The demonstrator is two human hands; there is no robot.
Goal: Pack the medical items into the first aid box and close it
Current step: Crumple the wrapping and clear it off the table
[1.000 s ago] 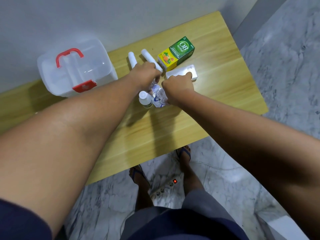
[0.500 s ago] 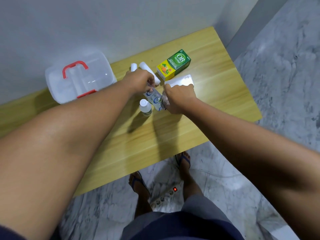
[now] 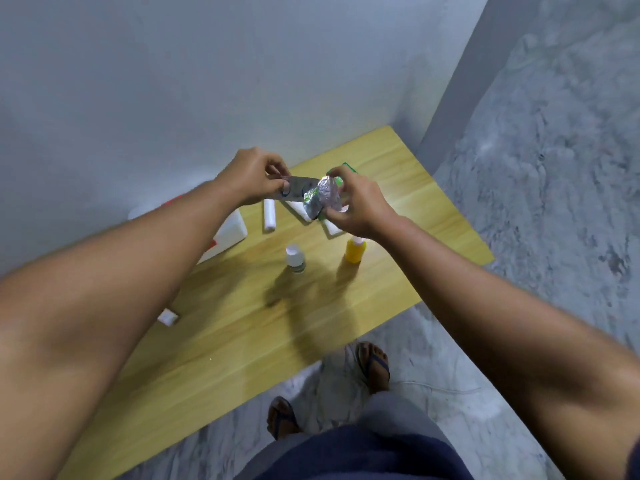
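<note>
Since ~1 s ago, when both hands were down among the items, we've lifted the foil strips (image 3: pixel 313 195) clear of the table (image 3: pixel 263 327). Left hand (image 3: pixel 254 178) pinches the flat end; right hand (image 3: pixel 360 206) is closed on the crumpled end. Long axis runs roughly left-right, tipped down toward the right. First aid box (image 3: pixel 227 233) sits mostly hidden behind our left forearm, lid state unclear. Nothing visibly packed yet imo; bottles, rolls still out.
</note>
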